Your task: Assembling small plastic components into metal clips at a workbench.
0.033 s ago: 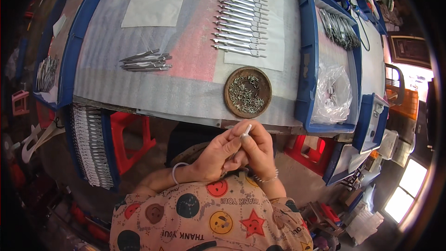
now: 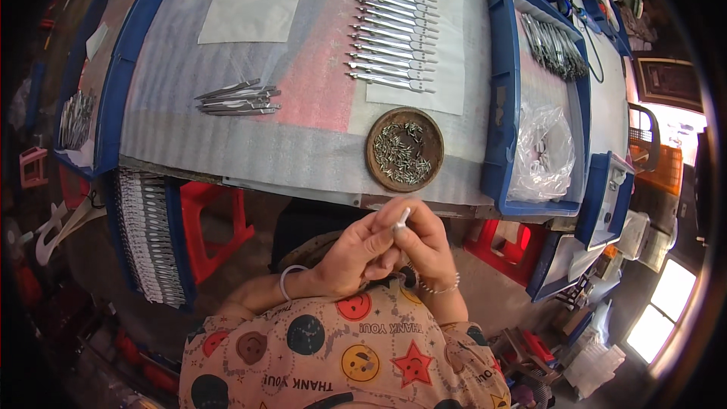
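My left hand (image 2: 354, 256) and my right hand (image 2: 424, 246) are together at the table's front edge, their fingers closed round a slim silver metal piece (image 2: 404, 215). Only its narrow tip sticks up between thumbs and fingertips; the rest is hidden in my hands. Just beyond them stands a round brown bowl (image 2: 436, 163) of small metal pins (image 2: 401, 153). Farther off, slim silver metal instruments (image 2: 394, 44) lie side by side in a long row on white paper (image 2: 450, 95). To the left is a small heap of pointed metal blanks (image 2: 238, 98).
A blue tray (image 2: 496, 106) at the right holds metal parts (image 2: 556, 49) and a clear plastic bag (image 2: 541, 155). Another blue tray (image 2: 132, 53) stands at the left edge. Below the table are a tray of packed metal parts (image 2: 148, 238) and red stools (image 2: 216, 227).
My right wrist has shifted slightly to the right, and the tip of the metal piece leans a little differently. The things on the table have not moved.
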A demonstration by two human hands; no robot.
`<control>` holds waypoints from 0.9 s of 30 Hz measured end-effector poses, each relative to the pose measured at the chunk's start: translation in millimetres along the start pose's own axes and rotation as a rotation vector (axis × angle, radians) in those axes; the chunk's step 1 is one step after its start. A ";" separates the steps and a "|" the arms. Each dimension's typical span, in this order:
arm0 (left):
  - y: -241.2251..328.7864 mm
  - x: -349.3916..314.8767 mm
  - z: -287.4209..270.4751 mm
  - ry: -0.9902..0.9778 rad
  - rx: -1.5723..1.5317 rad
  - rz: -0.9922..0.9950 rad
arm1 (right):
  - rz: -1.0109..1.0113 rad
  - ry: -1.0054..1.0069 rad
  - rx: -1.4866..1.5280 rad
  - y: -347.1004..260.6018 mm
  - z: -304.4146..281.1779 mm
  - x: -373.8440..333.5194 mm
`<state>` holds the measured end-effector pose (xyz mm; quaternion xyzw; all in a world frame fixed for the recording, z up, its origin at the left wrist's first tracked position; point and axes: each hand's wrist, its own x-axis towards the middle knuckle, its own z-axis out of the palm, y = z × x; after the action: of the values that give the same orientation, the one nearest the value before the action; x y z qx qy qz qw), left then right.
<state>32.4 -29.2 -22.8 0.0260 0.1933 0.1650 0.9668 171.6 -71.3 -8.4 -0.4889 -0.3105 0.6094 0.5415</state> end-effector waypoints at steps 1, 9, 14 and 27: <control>0.3 -3.6 2.4 -0.016 0.097 0.035 | 0.003 -0.001 0.001 -2.0 -3.1 0.7; 4.3 -1.7 -4.2 -0.047 -0.036 -0.056 | -0.033 0.212 -0.349 -15.2 -5.1 9.0; 14.5 -5.3 -13.9 -0.016 -0.029 -0.057 | -0.213 0.274 -1.183 -35.4 -26.3 37.4; 23.1 -7.2 -12.6 -0.042 -0.087 -0.057 | -0.243 0.187 -1.411 -27.3 -35.5 61.4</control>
<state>14.2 -9.9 -29.1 -0.0182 0.1661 0.1450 0.9752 218.3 -11.5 -11.2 -0.7343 -0.6345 0.1548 0.1849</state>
